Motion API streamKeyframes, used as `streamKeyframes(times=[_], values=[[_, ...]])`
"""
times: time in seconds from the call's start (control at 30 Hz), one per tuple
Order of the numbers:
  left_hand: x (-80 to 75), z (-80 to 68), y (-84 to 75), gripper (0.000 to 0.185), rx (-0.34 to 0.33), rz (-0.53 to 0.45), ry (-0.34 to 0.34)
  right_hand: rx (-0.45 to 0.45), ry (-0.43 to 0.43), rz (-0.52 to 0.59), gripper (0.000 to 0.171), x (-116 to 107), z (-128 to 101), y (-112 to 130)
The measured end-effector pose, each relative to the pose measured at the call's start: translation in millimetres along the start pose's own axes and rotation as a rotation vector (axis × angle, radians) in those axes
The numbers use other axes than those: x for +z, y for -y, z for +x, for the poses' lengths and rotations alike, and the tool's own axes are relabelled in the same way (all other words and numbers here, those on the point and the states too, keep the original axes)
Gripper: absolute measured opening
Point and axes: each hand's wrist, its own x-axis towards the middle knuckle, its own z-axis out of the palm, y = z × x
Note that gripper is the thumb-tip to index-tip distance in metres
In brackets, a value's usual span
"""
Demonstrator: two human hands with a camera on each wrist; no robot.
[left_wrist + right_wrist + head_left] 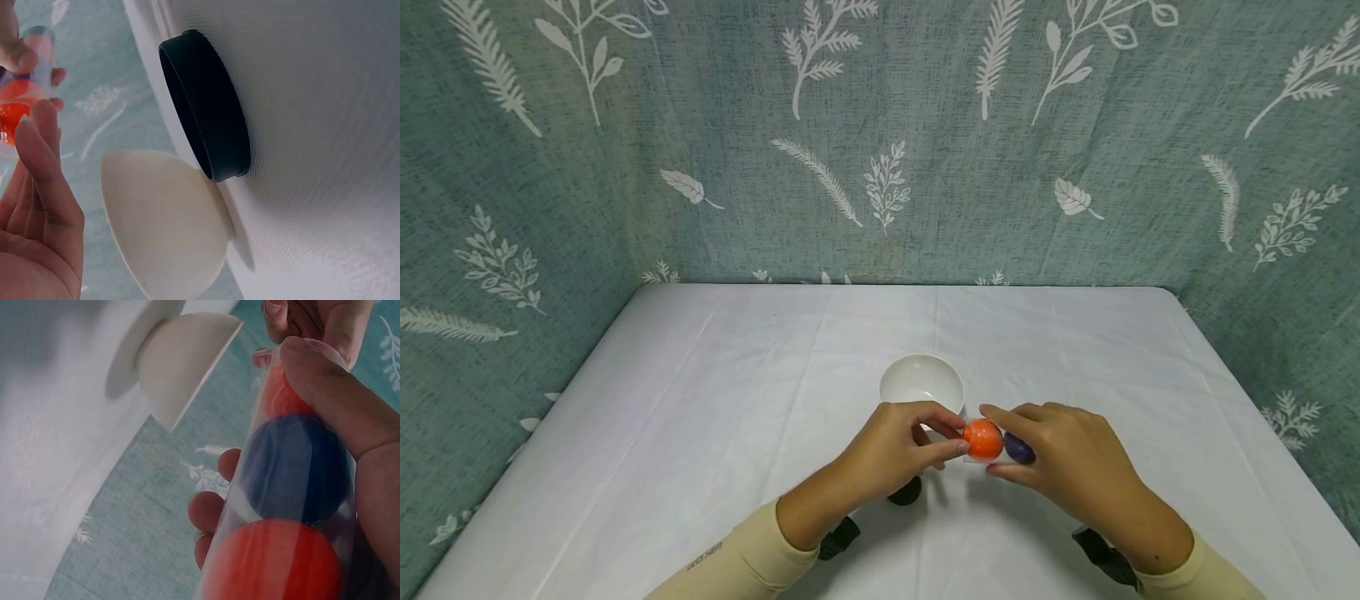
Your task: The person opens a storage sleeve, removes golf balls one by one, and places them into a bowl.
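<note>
My right hand point(1071, 446) grips a clear plastic tube point(40, 47), its thumb along one side and fingers round the other. Through the wall show a blue ball point(297, 472) and a larger-looking orange ball point(275, 562) nearer the right wrist camera. Another orange ball point(983, 439) sits at the tube's left end. There my left hand point(891, 446) pinches at this ball with thumb and index fingertips, its other fingers bent below. A black round lid point(209, 106) lies on the table near the left wrist. Behind the hands stands a white bowl point(921, 379).
A white cloth covers the table point(760, 358), whose far edge meets a green leaf-patterned curtain point(925, 242). Similar fabric hangs at both sides. Dark wrist straps point(838, 537) show below the forearms.
</note>
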Motion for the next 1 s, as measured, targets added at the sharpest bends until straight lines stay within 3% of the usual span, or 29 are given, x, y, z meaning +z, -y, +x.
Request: streamKeyframes(times=[0.6, 1.0], values=[[-2.1, -0.2, 0.1, 0.023, 0.030, -0.014, 0.020, 0.022, 0.010, -0.011, 0.064, -2.7, 0.9, -1.0], [-0.9, -0.8, -0.2, 0.026, -0.028, -0.047, 0.006, -0.017, -0.012, -0.007, 0.064, 0.4, -1.4, 1.0]])
